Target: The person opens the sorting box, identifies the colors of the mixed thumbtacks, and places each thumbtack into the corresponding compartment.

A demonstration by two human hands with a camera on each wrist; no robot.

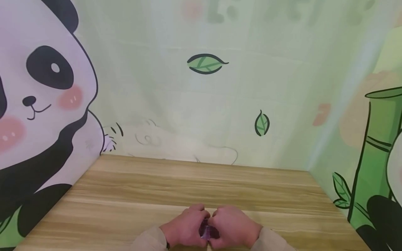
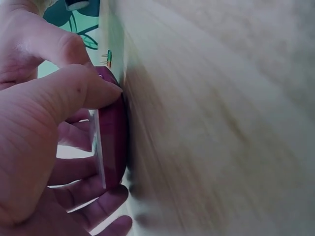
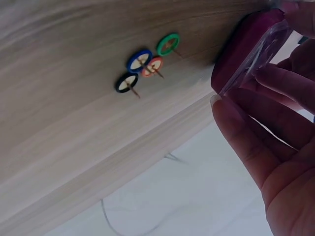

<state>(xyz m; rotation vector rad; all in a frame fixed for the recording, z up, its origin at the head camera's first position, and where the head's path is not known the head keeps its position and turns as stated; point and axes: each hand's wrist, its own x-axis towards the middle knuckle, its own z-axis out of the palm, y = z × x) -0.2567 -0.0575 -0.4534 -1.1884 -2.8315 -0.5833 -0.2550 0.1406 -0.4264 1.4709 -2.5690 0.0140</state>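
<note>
Both hands meet low in the head view around a small maroon case (image 1: pixel 205 233) with a clear, shiny face. My left hand (image 1: pixel 187 226) grips one side of it, thumb along the edge and fingertips at the far end in the left wrist view. From the other side my right hand (image 1: pixel 235 226) holds the same case (image 3: pixel 243 54), its fingertips against the clear plastic (image 3: pixel 258 54). The case stands on its edge, close to or touching the tabletop. Whatever lies inside it cannot be made out.
Several small spinning tops with wooden stems, such as a green-rimmed one (image 3: pixel 168 44) and a blue-rimmed one (image 3: pixel 139 61), lie on the wooden table (image 1: pixel 201 184) near the case. A curtain (image 1: pixel 157 87) with panda, leaf and bamboo prints surrounds the table.
</note>
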